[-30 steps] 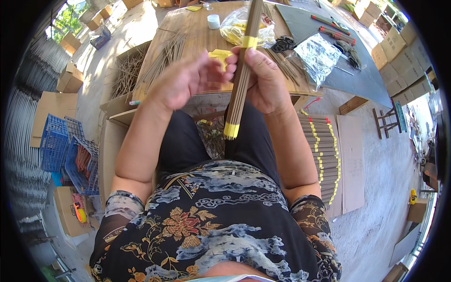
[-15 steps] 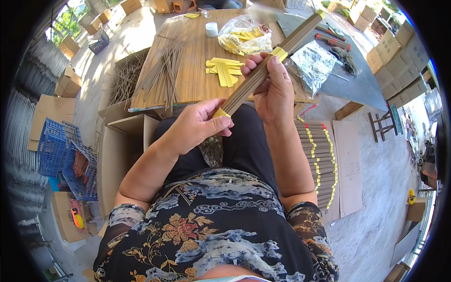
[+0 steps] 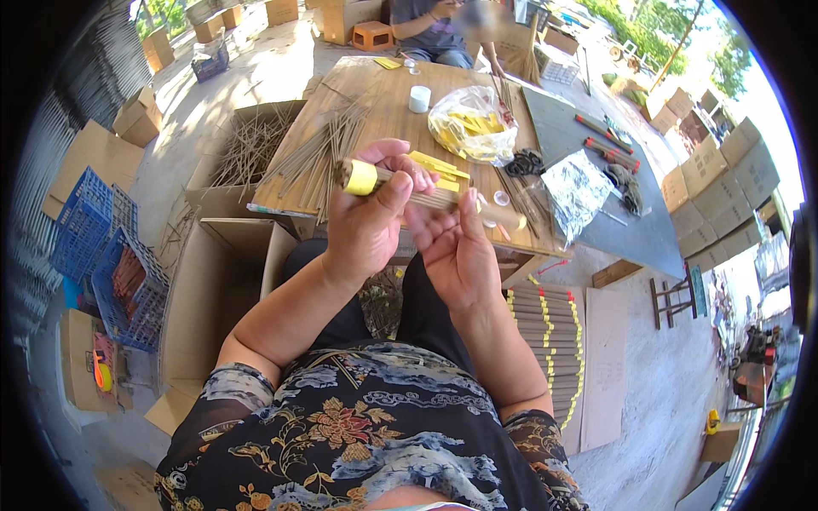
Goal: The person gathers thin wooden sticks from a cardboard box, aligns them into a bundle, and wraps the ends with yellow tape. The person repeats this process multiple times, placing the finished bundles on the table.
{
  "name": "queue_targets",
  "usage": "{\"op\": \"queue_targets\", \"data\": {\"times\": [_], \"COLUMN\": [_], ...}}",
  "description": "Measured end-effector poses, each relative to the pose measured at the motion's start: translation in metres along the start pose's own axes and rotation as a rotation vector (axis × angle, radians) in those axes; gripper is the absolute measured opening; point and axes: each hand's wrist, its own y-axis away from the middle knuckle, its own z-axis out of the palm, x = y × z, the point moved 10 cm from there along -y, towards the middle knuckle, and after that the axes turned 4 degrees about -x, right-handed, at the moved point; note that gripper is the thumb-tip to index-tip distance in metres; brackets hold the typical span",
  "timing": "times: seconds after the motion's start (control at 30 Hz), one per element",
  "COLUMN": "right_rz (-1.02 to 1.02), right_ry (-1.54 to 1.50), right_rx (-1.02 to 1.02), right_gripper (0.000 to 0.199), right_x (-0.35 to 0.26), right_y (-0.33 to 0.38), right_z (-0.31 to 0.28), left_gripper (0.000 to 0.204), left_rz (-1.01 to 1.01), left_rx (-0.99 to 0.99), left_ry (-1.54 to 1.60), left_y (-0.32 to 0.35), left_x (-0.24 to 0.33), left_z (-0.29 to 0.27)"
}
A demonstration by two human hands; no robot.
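A bundle of thin brown incense sticks [image 3: 501, 215] lies nearly crosswise in front of me over the table's near edge, its right end slightly lower and blurred. My left hand [image 3: 368, 217] is closed around its left part, beside a yellow paper band [image 3: 361, 177] near the end. Farther along, my right hand [image 3: 460, 255] holds the bundle loosely, palm turned up, with the thumb in front of it. Behind the hands lie yellow paper strips [image 3: 441, 165], partly hidden. Loose brown sticks [image 3: 328, 157] are spread on the table to the left.
A wooden table [image 3: 383, 85] bears a clear bag of yellow strips [image 3: 471, 123] and a white cup [image 3: 419, 100]. An open carton [image 3: 226, 281] stands at my left. Banded bundles [image 3: 545, 341] lie on cardboard at my right. Another person [image 3: 426, 30] sits across the table.
The bundle has swung from a steep slant up to the right to nearly level, its right end dropping. My left hand has risen; my right has lowered. The view has shifted, showing the person opposite.
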Motion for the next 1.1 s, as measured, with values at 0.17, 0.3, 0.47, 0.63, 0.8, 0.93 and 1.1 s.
{"op": "queue_targets", "data": {"times": [0.17,0.3,0.47,0.63,0.8,0.93,1.1], "right_rz": [0.325,-0.36,0.518,0.73,0.841,0.649,0.305], "right_ry": [0.842,1.918,1.091,0.712,0.515,0.865,1.481], "right_rx": [-0.207,-0.241,-0.363,-0.432,-0.386,-0.297,-0.199], "right_gripper": [0.032,0.047,0.03,0.021,0.019,0.021,0.025], "right_x": [0.006,-0.034,0.039,0.065,0.084,0.073,0.049], "right_y": [0.034,0.016,0.005,0.02,0.025,0.0,-0.033], "right_z": [0.008,0.054,-0.002,0.003,0.008,0.005,0.008], "left_gripper": [0.028,0.036,0.05,0.067,0.047,0.032,0.033], "left_rz": [-0.122,-0.277,-0.394,-0.316,-0.256,-0.251,-0.207], "left_rx": [0.086,0.075,-0.014,0.022,0.032,0.326,0.484], "left_ry": [0.033,0.0,0.183,0.244,0.194,0.083,0.018], "left_y": [-0.004,0.003,0.012,-0.001,-0.01,-0.01,-0.019], "left_x": [0.008,0.002,-0.007,0.01,0.016,0.007,-0.001], "left_z": [-0.035,-0.037,-0.03,-0.043,-0.053,-0.086,-0.111]}}
